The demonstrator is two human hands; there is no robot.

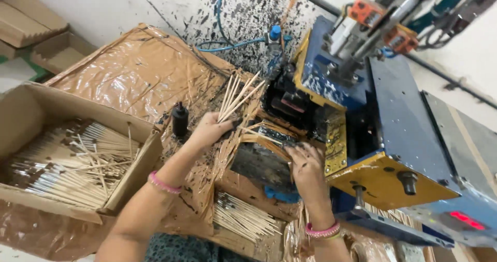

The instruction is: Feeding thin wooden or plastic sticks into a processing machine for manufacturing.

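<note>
Head view, left hand (209, 128) grip holding fanned pale thin sticks (236, 97), right hand (306, 165) grip unclear, on ink-stained machine (404, 138)

What You Can't See

Your left hand (209, 129) hides the bottom ends of the sticks (237, 97). Your right hand (306, 163) covers part of the machine (409, 138). The picture's edge cuts off the cardboard box (31, 112).

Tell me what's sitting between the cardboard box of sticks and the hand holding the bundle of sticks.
In the head view, a small black bottle stands between the cardboard box and the left hand, on the ink-spattered brown plastic sheet.
</note>
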